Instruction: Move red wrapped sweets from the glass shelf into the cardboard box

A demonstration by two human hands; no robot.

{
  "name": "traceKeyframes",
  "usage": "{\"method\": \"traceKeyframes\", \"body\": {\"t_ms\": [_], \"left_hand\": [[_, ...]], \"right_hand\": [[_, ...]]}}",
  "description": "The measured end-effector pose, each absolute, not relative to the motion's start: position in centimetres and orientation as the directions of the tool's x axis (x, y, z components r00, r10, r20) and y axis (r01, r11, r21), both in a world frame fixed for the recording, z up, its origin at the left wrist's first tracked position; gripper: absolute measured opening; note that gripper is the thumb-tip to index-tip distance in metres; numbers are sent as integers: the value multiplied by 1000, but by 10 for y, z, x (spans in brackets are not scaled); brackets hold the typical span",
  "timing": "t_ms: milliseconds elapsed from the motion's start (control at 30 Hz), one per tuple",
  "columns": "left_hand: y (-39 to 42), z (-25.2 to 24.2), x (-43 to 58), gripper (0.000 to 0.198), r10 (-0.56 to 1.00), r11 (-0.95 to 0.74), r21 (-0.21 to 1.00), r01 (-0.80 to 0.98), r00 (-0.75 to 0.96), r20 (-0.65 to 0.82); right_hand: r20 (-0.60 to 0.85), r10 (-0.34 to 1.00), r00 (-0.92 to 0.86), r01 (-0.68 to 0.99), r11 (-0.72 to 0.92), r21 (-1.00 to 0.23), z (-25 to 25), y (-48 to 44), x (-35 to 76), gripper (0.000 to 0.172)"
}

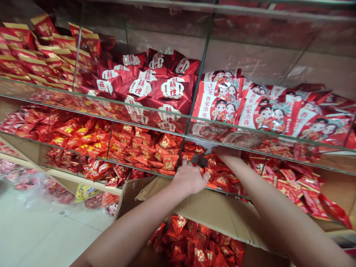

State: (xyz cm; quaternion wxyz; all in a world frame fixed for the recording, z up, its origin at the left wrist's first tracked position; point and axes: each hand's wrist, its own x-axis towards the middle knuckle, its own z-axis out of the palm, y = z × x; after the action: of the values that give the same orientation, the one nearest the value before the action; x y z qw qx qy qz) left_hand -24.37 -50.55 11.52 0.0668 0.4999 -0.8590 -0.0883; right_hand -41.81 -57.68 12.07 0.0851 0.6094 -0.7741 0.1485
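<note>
Both hands reach into a shelf compartment of small red wrapped packets [221, 180] with gold print. My left hand [190, 178] is at the compartment's front edge, its fingers curled down among the packets. The fingertips are out of sight, so what they hold cannot be made out. Deeper in, under the glass shelf above, my right hand [226, 152] is mostly hidden; its fingers do not show. A small dark patch [203, 161] lies between the two hands. Below my arms, an open cardboard box [217, 207] holds many similar red packets [191, 244].
Glass dividers [204, 63] and a glass front strip [111, 100] border the compartments. Larger red packets with white labels [174, 89] and packets with cartoon figures [219, 100] fill the shelf above. Bags of packets stand on the pale tiled floor [55, 230] at left.
</note>
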Motion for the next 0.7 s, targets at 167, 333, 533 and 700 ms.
{"method": "traceKeyframes", "body": {"t_ms": [167, 333, 533, 700], "left_hand": [[-505, 117, -244, 59, -873, 476, 227, -849, -488, 6], [-505, 118, -245, 57, -877, 466, 238, -852, -481, -4], [-504, 118, -245, 56, -873, 479, 226, -848, -486, 25], [-504, 118, -245, 56, -874, 474, 231, -850, -485, 11]], "right_hand": [[421, -857, -296, -953, 296, -69, 125, -568, -407, 39], [350, -924, -154, -987, 126, -101, 127, -569, -379, 32], [113, -993, -44, -996, 34, -86, 119, -580, -369, 26], [110, -980, -166, -983, 156, -101, 116, -586, -378, 27]]}}
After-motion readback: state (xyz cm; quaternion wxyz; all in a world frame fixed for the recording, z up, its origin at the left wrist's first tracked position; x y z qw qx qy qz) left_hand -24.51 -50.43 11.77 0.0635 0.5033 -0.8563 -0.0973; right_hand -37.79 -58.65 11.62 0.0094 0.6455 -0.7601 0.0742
